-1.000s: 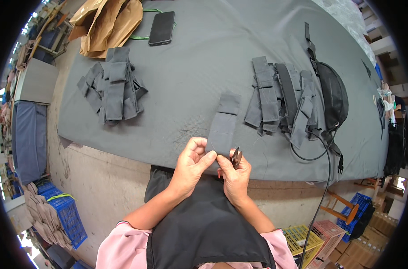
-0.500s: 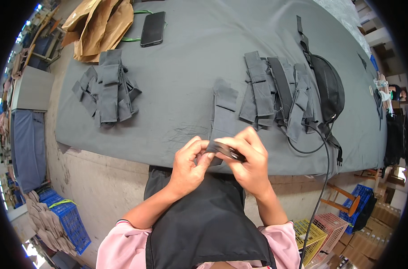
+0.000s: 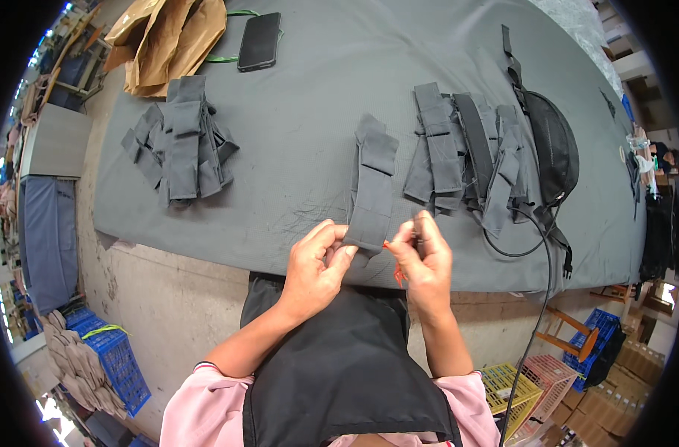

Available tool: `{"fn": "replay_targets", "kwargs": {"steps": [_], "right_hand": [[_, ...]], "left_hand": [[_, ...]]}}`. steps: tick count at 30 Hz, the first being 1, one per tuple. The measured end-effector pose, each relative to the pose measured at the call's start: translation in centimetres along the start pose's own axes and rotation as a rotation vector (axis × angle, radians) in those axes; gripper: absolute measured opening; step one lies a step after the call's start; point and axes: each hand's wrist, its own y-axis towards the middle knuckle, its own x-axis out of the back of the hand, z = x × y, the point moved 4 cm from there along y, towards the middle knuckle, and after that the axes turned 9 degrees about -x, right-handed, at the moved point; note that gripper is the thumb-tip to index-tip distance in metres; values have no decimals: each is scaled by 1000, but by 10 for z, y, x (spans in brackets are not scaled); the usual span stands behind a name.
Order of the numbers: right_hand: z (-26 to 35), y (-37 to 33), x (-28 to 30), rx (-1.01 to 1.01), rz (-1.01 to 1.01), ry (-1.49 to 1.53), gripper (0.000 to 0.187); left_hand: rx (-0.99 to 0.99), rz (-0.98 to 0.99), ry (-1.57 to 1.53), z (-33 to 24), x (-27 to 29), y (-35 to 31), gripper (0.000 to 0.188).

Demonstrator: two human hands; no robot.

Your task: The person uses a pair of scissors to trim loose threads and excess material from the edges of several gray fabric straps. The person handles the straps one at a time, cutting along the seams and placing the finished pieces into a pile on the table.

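My left hand (image 3: 315,262) pinches the near end of a grey fabric strip (image 3: 371,195) between thumb and fingers. The strip runs away from me across the table, with a folded flap at its far end. Just right of that near end, my right hand (image 3: 424,261) is closed around a small orange-red object (image 3: 399,276). Bits of it show below and left of the fingers; the rest is hidden, so its kind is unclear. A pile of similar grey strips (image 3: 438,141) lies to the right, and another pile (image 3: 183,141) lies to the left.
On the grey-covered table (image 3: 295,141) lie a black phone (image 3: 259,42), a brown paper bag (image 3: 174,45) and a black waist bag (image 3: 550,145). A black cable (image 3: 542,320) hangs over the near edge at right. Loose threads (image 3: 310,212) are scattered left of the strip.
My right hand has turned and shifted slightly right, away from my left fingers. The blurred dark shape between the hands no longer shows; orange-red bits now do. My left hand keeps its pinch.
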Motion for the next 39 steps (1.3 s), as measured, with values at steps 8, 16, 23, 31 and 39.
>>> {"fn": "replay_targets", "kwargs": {"steps": [8, 16, 23, 31, 39], "right_hand": [[20, 3, -5, 260, -1, -293, 20], [18, 9, -18, 343, 36, -436, 13], [1, -3, -6, 74, -70, 102, 8], [28, -6, 8, 233, -44, -626, 29], [35, 3, 11, 564, 116, -776, 32]], "left_hand": [[-24, -2, 44, -2, -3, 1, 11], [-66, -25, 86, -6, -2, 3, 12], [-99, -22, 107, -4, -4, 6, 12], [-39, -22, -11, -4, 2, 7, 9], [9, 15, -52, -7, 3, 5, 7]]}}
